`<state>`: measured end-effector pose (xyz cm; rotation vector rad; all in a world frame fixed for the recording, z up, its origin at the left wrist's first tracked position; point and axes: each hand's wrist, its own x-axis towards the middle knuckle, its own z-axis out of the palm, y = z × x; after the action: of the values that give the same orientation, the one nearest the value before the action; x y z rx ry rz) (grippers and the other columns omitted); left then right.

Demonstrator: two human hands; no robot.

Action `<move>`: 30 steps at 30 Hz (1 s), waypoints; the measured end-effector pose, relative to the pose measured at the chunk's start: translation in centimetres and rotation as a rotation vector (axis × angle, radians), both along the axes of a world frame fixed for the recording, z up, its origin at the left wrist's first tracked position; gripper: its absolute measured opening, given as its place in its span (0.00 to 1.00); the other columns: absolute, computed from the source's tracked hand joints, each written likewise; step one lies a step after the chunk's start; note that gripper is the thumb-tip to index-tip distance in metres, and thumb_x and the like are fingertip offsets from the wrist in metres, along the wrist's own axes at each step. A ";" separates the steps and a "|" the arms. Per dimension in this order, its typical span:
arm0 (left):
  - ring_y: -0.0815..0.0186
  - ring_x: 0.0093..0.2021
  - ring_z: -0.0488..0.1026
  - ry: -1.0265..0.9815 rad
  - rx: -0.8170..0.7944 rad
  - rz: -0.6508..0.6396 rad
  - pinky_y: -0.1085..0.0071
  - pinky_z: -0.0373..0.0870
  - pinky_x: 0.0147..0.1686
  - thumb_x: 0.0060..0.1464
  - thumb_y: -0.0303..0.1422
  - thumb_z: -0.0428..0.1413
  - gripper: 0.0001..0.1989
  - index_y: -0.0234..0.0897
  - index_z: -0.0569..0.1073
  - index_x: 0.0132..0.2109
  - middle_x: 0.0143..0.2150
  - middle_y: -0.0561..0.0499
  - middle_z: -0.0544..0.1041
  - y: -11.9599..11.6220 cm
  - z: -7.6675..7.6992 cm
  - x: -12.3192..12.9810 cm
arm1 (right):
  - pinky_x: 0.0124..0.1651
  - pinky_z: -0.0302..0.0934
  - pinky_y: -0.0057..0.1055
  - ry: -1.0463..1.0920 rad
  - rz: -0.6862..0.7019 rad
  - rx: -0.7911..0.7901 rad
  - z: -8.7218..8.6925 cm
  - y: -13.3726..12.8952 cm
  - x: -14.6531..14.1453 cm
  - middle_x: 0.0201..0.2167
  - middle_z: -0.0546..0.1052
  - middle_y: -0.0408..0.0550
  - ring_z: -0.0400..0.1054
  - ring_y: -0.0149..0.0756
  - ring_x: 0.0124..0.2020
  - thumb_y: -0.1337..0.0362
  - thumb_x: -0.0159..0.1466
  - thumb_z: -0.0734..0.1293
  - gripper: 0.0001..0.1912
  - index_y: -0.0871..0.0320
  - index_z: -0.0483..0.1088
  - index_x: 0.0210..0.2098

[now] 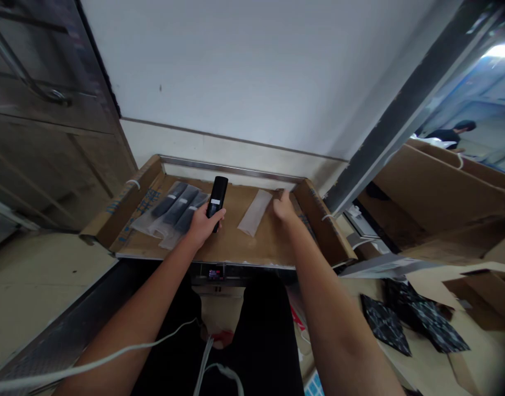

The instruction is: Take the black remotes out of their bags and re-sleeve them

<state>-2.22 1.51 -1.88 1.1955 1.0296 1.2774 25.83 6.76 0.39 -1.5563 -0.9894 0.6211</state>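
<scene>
My left hand (205,223) is wrapped round a long black device (218,192) with a small white label, held upright over the cardboard-lined tray (225,247). Left of it, several dark devices in translucent sleeves (170,214) lie side by side. A flat translucent sleeve (255,213) rests on the cardboard right of centre. Just beyond it, my right hand (283,206) is at the tray's right part, its fingers bent; whether they hold anything is too small to tell.
Raised cardboard sides (324,225) edge the tray, with a white wall (236,71) behind. At the right stand a large open carton (445,203) and dark patterned bags (417,316) on the floor. A person (450,135) is far off. White cables cross my lap.
</scene>
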 end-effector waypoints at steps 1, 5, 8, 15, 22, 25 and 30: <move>0.72 0.20 0.68 -0.005 0.000 -0.008 0.75 0.63 0.18 0.48 0.45 0.65 0.19 0.36 0.68 0.36 0.27 0.55 0.72 0.0 0.1 0.0 | 0.55 0.67 0.42 -0.071 -0.004 0.004 0.3 -0.4 -0.6 0.46 0.77 0.52 0.71 0.44 0.49 0.78 0.49 0.66 0.22 0.56 0.69 0.43; 0.70 0.22 0.69 -0.042 -0.023 -0.114 0.74 0.64 0.20 0.53 0.47 0.59 0.18 0.36 0.69 0.39 0.30 0.52 0.75 -0.3 0.1 0.2 | 0.61 0.60 0.46 -0.298 0.078 0.001 1.0 -4.1 -5.8 0.49 0.75 0.56 0.68 0.48 0.54 0.66 0.58 0.68 0.16 0.56 0.69 0.46; 0.66 0.29 0.72 -0.005 0.023 -0.225 0.73 0.67 0.26 0.53 0.45 0.59 0.17 0.36 0.73 0.40 0.32 0.51 0.76 -0.3 -0.1 0.3 | 0.51 0.66 0.42 -0.244 0.345 -0.094 1.0 -7.6 -11.1 0.40 0.78 0.52 0.73 0.45 0.43 0.51 0.63 0.65 0.15 0.55 0.69 0.43; 0.65 0.27 0.67 0.108 0.089 -0.318 0.70 0.65 0.31 0.56 0.48 0.54 0.20 0.35 0.71 0.29 0.22 0.54 0.69 -0.4 -0.6 0.0 | 0.46 0.66 0.41 -0.359 0.273 -0.262 2.7 -10.2 -16.8 0.40 0.77 0.54 0.73 0.48 0.44 0.45 0.63 0.64 0.23 0.55 0.64 0.49; 0.70 0.22 0.58 0.196 0.165 -0.280 0.73 0.56 0.24 0.59 0.44 0.53 0.16 0.35 0.74 0.34 0.21 0.57 0.65 -0.2 -0.9 0.2 | 0.46 0.65 0.37 -0.386 0.283 -0.272 2.7 -9.4 -14.1 0.39 0.77 0.52 0.72 0.44 0.43 0.47 0.61 0.67 0.20 0.56 0.69 0.42; 0.70 0.21 0.60 0.161 0.154 -0.183 0.74 0.57 0.23 0.58 0.40 0.55 0.12 0.36 0.76 0.41 0.22 0.57 0.66 0.1 -0.9 0.3 | 0.36 0.66 0.32 -0.186 0.223 -0.245 2.3 -9.1 -13.2 0.32 0.75 0.47 0.72 0.39 0.34 0.51 0.58 0.69 0.20 0.57 0.69 0.43; 0.70 0.21 0.64 0.053 0.080 -0.124 0.74 0.60 0.22 0.54 0.37 0.56 0.10 0.35 0.75 0.39 0.24 0.55 0.69 0.4 -0.9 0.4 | 0.26 0.63 0.25 0.222 0.199 -0.184 1.1 -6.3 -14.7 0.26 0.73 0.41 0.67 0.30 0.24 0.59 0.57 0.69 0.16 0.58 0.67 0.43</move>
<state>-1.83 1.93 -2.76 1.3398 0.9350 1.2046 11.09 0.47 1.52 -1.5185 -0.9440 1.0261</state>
